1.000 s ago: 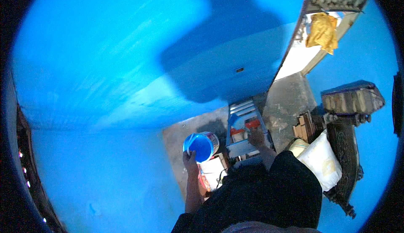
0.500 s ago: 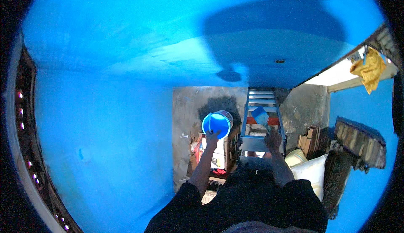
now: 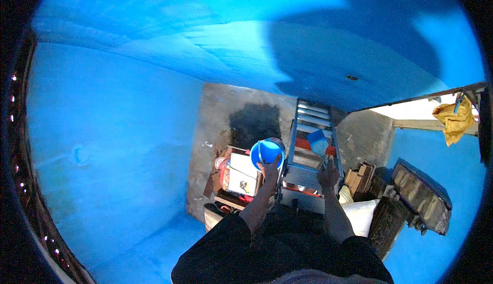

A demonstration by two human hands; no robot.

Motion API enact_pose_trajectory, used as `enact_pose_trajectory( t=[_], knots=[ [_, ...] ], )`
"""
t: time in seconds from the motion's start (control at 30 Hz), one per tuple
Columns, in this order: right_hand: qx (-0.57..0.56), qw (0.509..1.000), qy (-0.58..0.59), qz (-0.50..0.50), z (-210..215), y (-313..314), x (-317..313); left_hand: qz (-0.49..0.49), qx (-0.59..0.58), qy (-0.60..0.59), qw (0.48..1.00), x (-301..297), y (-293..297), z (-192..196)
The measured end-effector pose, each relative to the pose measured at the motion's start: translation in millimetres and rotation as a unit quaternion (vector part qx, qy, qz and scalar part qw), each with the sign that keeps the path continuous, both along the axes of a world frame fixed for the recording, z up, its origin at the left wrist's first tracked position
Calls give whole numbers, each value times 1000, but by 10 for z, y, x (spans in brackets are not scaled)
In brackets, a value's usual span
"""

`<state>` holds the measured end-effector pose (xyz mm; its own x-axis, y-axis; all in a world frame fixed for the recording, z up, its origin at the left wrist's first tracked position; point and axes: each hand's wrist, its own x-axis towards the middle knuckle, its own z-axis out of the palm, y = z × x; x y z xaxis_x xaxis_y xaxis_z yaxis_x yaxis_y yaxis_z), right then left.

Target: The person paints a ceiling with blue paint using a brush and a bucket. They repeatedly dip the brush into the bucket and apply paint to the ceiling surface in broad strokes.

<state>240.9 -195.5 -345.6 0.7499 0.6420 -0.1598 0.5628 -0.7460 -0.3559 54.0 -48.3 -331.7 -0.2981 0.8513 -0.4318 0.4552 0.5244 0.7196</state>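
Up high, my left hand is closed on the rim of a blue paint bucket, held just left of the aluminium stepladder, while my right hand grips the ladder's right rail beside a blue brush lying on its red tray. Below the bucket a cluttered box of papers crowds the ladder's foot on the bare concrete floor. Further right sit stacked wood, a white sack and a yellow cloth hanging by the opening, with blue walls all round.
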Motion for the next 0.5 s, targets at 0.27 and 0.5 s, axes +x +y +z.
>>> enact_pose_trajectory(
  t=[0.27, 0.5],
  knots=[
    [77, 997, 0, 14, -23, -95, -42, 44, -27, -14, 999, 39, -260, -212],
    [12, 1000, 5, 8, 14, -21, -57, -63, -31, -144, 987, -176, -268, -77]
  ],
)
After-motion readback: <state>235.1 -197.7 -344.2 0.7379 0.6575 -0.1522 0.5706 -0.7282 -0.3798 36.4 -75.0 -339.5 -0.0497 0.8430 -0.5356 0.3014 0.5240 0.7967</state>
